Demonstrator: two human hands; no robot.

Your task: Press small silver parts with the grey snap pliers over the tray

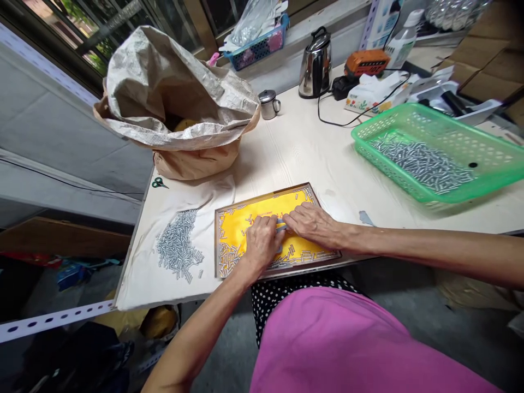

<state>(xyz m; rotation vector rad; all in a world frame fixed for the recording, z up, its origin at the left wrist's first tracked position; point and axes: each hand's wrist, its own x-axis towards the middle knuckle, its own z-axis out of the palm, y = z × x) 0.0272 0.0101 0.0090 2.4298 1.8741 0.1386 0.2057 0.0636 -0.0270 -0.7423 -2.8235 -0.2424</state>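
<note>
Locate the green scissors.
Head view: the green scissors lie at the left edge of the table, just in front of the paper sack and beyond the pile of metal pins.

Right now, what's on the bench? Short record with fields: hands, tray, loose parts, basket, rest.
left hand: on the tray, fingers curled, meeting the right hand
right hand: resting on the tray; grip unclear
tray: yellow floor, brown frame, metal pins along its edges
pile: more pins on the white cloth, left of the tray
basket: green, right of the tray, holds pins
rest: paper sack, kettle, scissors
</note>
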